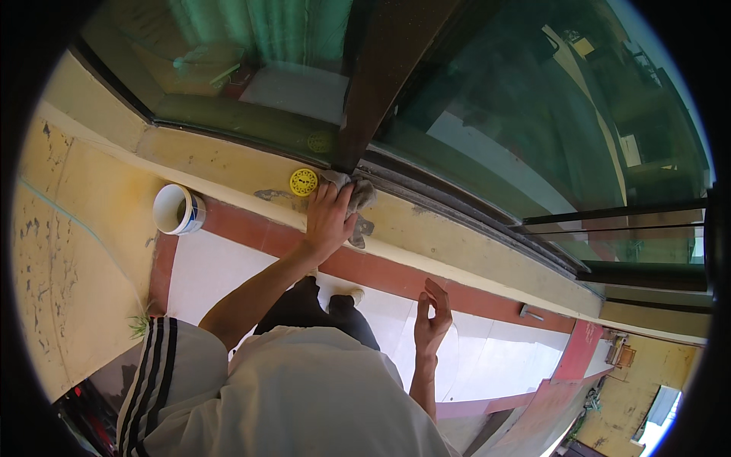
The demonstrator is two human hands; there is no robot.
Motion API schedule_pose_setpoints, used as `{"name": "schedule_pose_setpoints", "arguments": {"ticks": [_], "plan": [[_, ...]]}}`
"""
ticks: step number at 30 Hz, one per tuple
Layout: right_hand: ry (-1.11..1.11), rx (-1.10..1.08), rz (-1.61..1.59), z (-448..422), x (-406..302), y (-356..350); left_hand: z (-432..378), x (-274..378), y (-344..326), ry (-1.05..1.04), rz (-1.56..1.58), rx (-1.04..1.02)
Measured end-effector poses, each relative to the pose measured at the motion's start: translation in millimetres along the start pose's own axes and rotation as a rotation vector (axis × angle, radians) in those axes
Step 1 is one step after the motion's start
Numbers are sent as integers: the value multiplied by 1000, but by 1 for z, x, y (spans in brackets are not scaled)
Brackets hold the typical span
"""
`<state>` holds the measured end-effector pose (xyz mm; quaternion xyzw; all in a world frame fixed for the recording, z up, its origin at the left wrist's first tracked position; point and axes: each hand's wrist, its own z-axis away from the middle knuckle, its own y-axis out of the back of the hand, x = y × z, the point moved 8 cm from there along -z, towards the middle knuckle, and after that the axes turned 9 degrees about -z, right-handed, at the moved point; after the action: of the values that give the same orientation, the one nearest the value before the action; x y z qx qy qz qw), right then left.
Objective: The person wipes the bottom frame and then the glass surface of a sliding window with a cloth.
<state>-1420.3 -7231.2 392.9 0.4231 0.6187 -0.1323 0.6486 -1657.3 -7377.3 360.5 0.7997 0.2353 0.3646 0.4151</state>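
Observation:
My left hand (328, 223) presses a crumpled grey cloth (361, 197) onto the yellow painted window sill (400, 228), against the foot of a dark window post (365, 108). A corner of the cloth hangs toward the sill's front edge. Just left of my fingers lies a yellow round disc (303, 182) with cut-out holes. My right hand (432, 323) hangs in the air over the floor, away from the sill, with loosely bent fingers and nothing in it.
A white plastic bucket (197, 214) stands at left by the wall. On the red floor border lies a small T-shaped tool (531, 312). Dark sliding-window tracks (445, 197) run along the sill below a large reflective pane (514, 114). A thin pale hose or cord (80, 223) crosses the left wall.

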Motion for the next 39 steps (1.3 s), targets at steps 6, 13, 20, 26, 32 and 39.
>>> {"name": "schedule_pose_setpoints", "arguments": {"ticks": [6,13,20,26,32,39], "plan": [[-410,451,-35,90,113,122,-1,58,-24,-89,49,-59],[-262,246,-40,42,98,132,20,312,-146,-537,433,-503],[-113,134,-72,-22,123,188,-3,274,-83,-34,723,66],[109,8,-53,-92,135,193,-6,74,-1,466,117,379],[175,9,-76,-122,119,167,-14,44,0,352,-223,279],[51,81,-202,-99,139,164,-16,76,-26,319,32,159]]}}
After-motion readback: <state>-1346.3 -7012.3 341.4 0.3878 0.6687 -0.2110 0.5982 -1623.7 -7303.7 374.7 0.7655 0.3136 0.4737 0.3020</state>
